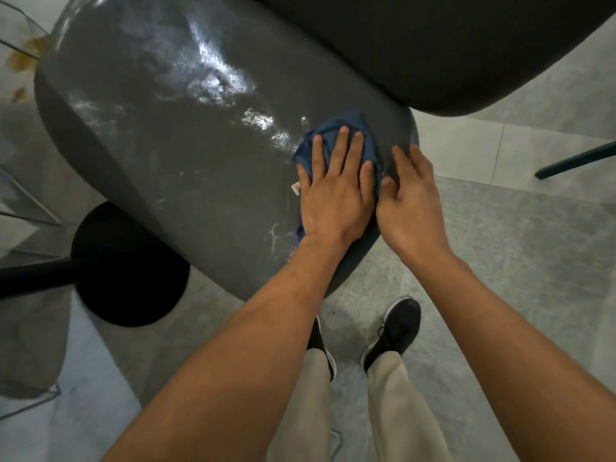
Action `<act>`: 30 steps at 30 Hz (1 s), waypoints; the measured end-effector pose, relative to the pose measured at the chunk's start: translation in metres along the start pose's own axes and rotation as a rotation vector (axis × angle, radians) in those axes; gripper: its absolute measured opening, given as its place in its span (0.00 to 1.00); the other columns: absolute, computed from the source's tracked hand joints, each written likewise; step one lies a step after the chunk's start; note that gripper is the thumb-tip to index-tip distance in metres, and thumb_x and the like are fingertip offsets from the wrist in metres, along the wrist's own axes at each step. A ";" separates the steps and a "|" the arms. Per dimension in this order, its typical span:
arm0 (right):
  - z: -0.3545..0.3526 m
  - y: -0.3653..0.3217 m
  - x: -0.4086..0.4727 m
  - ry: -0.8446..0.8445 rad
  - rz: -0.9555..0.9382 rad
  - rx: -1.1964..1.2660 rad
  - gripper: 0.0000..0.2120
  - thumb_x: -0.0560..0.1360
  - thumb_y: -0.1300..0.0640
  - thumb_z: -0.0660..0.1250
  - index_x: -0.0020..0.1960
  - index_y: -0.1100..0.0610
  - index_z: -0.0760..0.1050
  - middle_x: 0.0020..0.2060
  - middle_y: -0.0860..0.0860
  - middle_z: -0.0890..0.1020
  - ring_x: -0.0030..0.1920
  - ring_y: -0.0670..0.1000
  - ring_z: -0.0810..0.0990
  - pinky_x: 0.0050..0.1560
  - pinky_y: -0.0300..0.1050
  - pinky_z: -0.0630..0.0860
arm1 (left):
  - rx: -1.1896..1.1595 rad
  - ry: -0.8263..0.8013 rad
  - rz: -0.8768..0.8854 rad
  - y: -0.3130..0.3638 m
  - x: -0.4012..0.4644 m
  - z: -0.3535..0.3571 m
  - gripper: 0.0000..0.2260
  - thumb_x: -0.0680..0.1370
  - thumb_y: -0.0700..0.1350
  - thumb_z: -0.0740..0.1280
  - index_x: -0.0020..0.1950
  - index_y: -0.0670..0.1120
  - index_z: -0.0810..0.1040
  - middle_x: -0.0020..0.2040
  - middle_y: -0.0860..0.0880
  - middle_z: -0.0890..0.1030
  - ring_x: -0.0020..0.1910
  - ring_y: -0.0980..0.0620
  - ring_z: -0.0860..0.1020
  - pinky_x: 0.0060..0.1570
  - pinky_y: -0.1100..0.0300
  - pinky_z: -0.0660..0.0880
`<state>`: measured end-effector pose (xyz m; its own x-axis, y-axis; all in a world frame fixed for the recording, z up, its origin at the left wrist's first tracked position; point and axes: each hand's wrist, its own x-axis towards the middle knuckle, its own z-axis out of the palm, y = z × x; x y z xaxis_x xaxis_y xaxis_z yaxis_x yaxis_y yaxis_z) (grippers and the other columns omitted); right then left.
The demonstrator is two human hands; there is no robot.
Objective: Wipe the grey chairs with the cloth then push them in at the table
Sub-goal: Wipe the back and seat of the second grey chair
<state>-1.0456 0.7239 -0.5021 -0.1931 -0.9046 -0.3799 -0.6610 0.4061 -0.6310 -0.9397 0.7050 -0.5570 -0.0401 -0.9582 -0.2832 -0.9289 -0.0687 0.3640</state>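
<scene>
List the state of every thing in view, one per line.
Grey chair seat: shiny with wet streaks, partly wiped.
Blue cloth: bunched, flat on the seat under the left hand.
Left hand: fingers straight, pressing the cloth.
Right hand: relaxed, resting on the seat's edge.
Chair backrest: upright, untouched.

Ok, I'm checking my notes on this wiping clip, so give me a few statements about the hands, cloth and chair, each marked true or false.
1. The left hand presses flat on the cloth. True.
2. The cloth is red. False: it is blue.
3. The right hand rests at the seat's edge, beside the cloth. True.
4. The cloth lies on the floor. False: it lies on the chair seat.
5. The seat shows shiny streaks. True.
6. The person is barefoot. False: black shoes show below the seat.
</scene>
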 end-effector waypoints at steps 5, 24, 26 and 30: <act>0.019 -0.014 -0.003 -0.008 -0.103 -0.186 0.25 0.84 0.58 0.57 0.80 0.57 0.60 0.81 0.56 0.54 0.82 0.57 0.46 0.81 0.57 0.49 | 0.103 0.070 0.072 -0.069 -0.052 -0.005 0.23 0.87 0.56 0.50 0.82 0.58 0.61 0.83 0.57 0.59 0.83 0.46 0.50 0.78 0.34 0.51; 0.077 -0.020 -0.016 -0.240 -0.249 -0.794 0.36 0.83 0.39 0.43 0.82 0.57 0.37 0.81 0.58 0.37 0.80 0.62 0.33 0.75 0.67 0.32 | 0.096 0.077 -0.016 -0.132 -0.026 -0.029 0.25 0.86 0.54 0.49 0.83 0.50 0.60 0.83 0.52 0.58 0.83 0.43 0.51 0.76 0.38 0.59; 0.077 -0.019 -0.016 -0.238 -0.249 -0.805 0.36 0.82 0.38 0.40 0.82 0.57 0.38 0.81 0.58 0.38 0.80 0.62 0.33 0.74 0.67 0.32 | 0.109 0.011 0.139 -0.128 -0.059 -0.022 0.24 0.86 0.54 0.50 0.82 0.51 0.62 0.83 0.53 0.60 0.83 0.44 0.52 0.76 0.38 0.59; 0.075 -0.021 -0.014 -0.276 -0.231 -0.789 0.35 0.83 0.39 0.40 0.82 0.57 0.36 0.81 0.57 0.35 0.79 0.61 0.31 0.75 0.67 0.31 | 0.176 -0.029 0.199 -0.185 -0.098 -0.033 0.24 0.86 0.55 0.51 0.82 0.54 0.63 0.82 0.55 0.61 0.83 0.46 0.53 0.75 0.38 0.62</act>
<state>-0.9742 0.7381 -0.5340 0.1235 -0.8480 -0.5155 -0.9916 -0.0848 -0.0980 -0.7516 0.8022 -0.5676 -0.2365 -0.9396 -0.2473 -0.9512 0.1720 0.2561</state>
